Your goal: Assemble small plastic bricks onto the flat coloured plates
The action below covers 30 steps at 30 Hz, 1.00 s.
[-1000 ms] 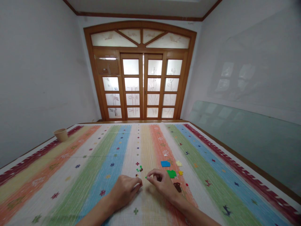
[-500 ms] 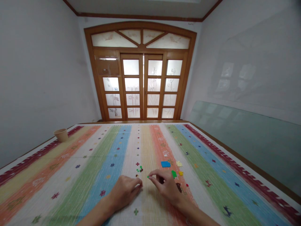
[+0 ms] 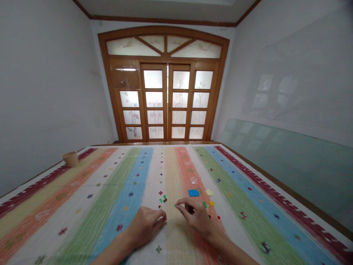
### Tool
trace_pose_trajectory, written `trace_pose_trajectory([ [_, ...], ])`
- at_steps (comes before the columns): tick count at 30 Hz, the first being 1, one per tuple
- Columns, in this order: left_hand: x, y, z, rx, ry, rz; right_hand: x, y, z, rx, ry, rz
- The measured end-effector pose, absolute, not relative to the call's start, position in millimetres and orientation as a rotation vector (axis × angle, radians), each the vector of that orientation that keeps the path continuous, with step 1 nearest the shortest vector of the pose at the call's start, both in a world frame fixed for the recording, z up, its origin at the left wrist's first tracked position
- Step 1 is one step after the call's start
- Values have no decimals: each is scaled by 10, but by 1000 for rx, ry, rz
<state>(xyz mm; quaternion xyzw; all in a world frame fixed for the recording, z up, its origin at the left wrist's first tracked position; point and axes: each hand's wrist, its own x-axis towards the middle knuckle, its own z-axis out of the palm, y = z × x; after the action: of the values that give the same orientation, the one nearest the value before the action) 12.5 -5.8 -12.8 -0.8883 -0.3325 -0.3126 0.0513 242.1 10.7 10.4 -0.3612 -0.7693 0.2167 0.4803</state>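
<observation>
My right hand (image 3: 195, 217) hovers over the striped cloth, with a tiny green piece (image 3: 174, 205) at its index fingertip. It covers most of a green piece (image 3: 204, 204), and a brown piece is hidden or nearly so beneath it. My left hand (image 3: 146, 225) rests on the cloth with its fingers curled together, and I see nothing held in it. Just beyond those fingers lies a small cluster of green and dark bits (image 3: 163, 199). Farther right are a flat blue piece (image 3: 193, 193), a pale yellow piece (image 3: 209, 192) and a yellow piece (image 3: 211, 203).
A woven cloth (image 3: 176, 173) with coloured stripes and small cross motifs covers the wide table. A tan paper cup (image 3: 70, 159) stands at its far left. Glass-paned wooden doors (image 3: 165, 103) rise beyond the far edge, and a large glass sheet (image 3: 275, 165) leans on the right.
My right hand has shifted slightly right and forward, carrying the tiny green piece and now covering most of the larger green piece and the brown piece. My left hand has barely moved.
</observation>
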Motion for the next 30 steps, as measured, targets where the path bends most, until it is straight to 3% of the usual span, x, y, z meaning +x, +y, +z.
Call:
trace_pose_trajectory([
  [14, 121, -61, -142, -2684, -1010, -973, 2743, 323, 277, -825, -1443, 1016],
  [30, 116, -60, -151, -2696, -1007, -973, 3087, 515, 325, -1067, -2100, 599],
])
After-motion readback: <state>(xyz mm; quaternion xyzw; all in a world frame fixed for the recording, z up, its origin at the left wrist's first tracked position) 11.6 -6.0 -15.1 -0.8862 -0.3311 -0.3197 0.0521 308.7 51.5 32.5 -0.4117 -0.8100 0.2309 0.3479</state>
